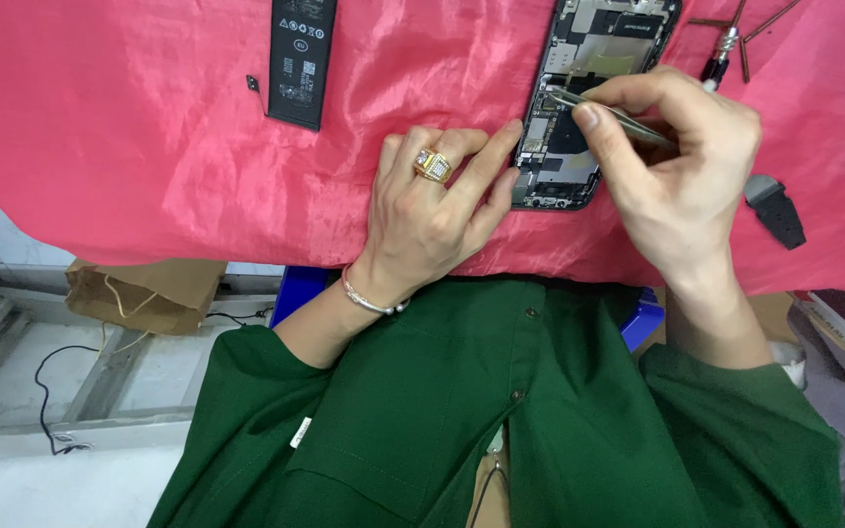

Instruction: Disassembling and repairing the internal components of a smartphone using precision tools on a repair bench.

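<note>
**Head view: tweezers at an opened phone on a pink cloth**

The head camera looks down on a bench covered by a pink cloth (149, 147). An opened phone (579, 108), its back off and its boards showing, lies at the top of the frame, with its upper end cut off by the picture's edge.

The left hand (432, 210) lies flat and mostly open on the cloth. It grips nothing; its index and middle fingertips press against the phone's left edge near the lower corner. It wears a gold ring and a thin bracelet at the wrist.

The right hand (682, 166) is closed in a pinch on metal tweezers (610, 112), thumb and forefinger squeezing them. The tips reach into the left side of the phone's interior; what they touch there is too small to make out.

A black battery (301, 61) lies well apart to the left, its top cut off. A small dark part (775, 207) lies just right of the right hand. A screwdriver tip (721, 54) shows behind the knuckles, mostly hidden. Green sleeves fill the lower frame.
</note>
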